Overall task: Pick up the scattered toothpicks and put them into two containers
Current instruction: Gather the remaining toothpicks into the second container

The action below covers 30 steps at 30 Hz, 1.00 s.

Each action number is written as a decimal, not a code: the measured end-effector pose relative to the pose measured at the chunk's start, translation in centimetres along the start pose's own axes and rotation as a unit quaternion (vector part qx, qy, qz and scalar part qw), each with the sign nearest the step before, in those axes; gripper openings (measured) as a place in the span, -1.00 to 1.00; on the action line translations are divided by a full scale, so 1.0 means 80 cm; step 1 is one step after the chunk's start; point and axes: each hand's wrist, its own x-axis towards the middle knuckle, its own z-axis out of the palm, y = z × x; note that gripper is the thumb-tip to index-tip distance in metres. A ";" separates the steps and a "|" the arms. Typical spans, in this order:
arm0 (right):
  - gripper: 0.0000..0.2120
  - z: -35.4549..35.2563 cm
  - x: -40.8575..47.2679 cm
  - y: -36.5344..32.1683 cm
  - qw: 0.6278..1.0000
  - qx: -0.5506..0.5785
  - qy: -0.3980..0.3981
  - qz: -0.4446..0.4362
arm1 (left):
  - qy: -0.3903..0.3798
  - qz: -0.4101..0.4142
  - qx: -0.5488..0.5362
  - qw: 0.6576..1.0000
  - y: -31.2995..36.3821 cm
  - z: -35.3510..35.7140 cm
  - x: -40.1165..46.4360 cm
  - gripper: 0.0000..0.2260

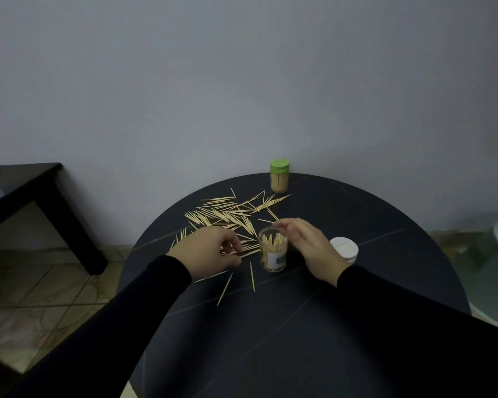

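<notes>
Roughly, line by line:

Table: round dark table top [342, 282], smooth matte black with thin pale vein lines, set against a plain grey wall [242, 81].

Loose toothpicks: thin pale wooden toothpicks [227, 216], pointed at both ends, scattered in a criss-cross heap on the far-left part of the table; three lie apart near the left wrist, nearer the camera.

Open container: clear plastic cylinder jar [273, 249], lidless, white label on its side, upright near the table's middle, partly filled with toothpicks standing on end.

Closed container: clear cylinder jar with a green plastic cap [279, 176], upright at the far table edge, packed with toothpicks, just beyond the heap.

White lid: round white ribbed plastic lid [344, 249], flat on the table right of the open jar, partly behind the right hand.

Left hand: left hand [206, 248], black sleeve, fingers curled down onto toothpicks at the near edge of the heap, pinching at them; how many it grips cannot be told.

Right hand: right hand [308, 242], black sleeve, fingers bent loosely over the open jar's rim, blurred; whether it pinches a toothpick cannot be told.

Surroundings: dark square-legged side table [41, 196] at left, beige tiled floor [26, 297].
</notes>
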 end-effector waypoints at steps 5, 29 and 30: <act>-0.74 -0.019 0.053 0.000 0.986 -0.150 0.022 0.062 | -0.002 0.024 0.020 1.000 0.010 0.016 -0.001 -0.85; -0.67 -0.033 0.175 0.033 0.816 -0.554 -0.151 -0.065 | 0.110 0.019 0.139 0.984 -0.044 0.025 0.132 -0.74; -0.67 -0.034 0.176 0.031 0.825 -0.542 -0.146 -0.061 | 0.122 0.016 0.129 0.984 -0.044 0.023 0.135 -0.74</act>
